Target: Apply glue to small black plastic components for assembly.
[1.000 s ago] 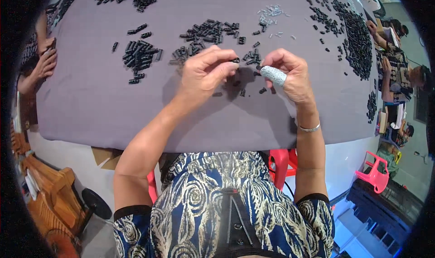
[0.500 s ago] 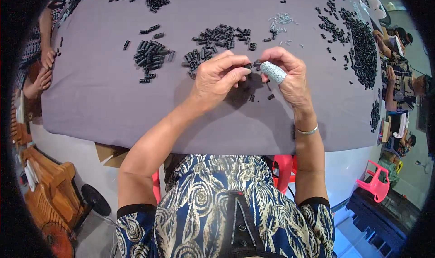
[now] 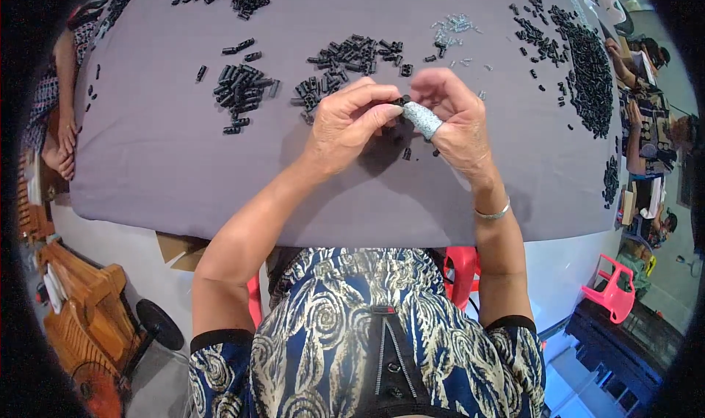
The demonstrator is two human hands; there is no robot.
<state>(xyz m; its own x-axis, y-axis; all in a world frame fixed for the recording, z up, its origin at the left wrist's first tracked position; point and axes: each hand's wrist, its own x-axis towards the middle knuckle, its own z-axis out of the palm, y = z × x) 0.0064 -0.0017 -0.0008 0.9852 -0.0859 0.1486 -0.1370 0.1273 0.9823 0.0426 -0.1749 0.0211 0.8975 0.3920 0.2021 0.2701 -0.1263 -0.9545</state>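
While another person's hand (image 3: 64, 140) rests at the far left edge of the grey table (image 3: 169, 168), beside a wooden cart (image 3: 81, 315) down on the floor, the work itself sits near the middle. Left of centre lies a small heap of black tubes (image 3: 241, 88), and a few loose ones are scattered just above it. A second, looser heap of black pieces (image 3: 345, 62) lies just beyond the hands.

The left hand (image 3: 345, 121) is curled, its thumb and forefinger pinched on a small black part (image 3: 400, 101) held just above the tabletop. The right hand (image 3: 452, 117) meets it from the other side, fingertips closed on the same part, so both hands grip it between them. A grey-blue finger cover (image 3: 424, 119) wraps one right finger and touches the left thumb tip. A few stray black bits (image 3: 406, 153) lie on the cloth under the hands, in their shadow. A thin silver bangle (image 3: 492, 213) circles the right wrist.

Further back, a little cluster of pale metal pieces (image 3: 454, 27) lies near the far edge. To the right, a long dense band of black parts (image 3: 587, 69) curves along the table's rim, with smaller scatterings beside it. Beyond that rim, other people sit at their own work, and a pink plastic chair (image 3: 609, 289) stands on the floor at lower right.
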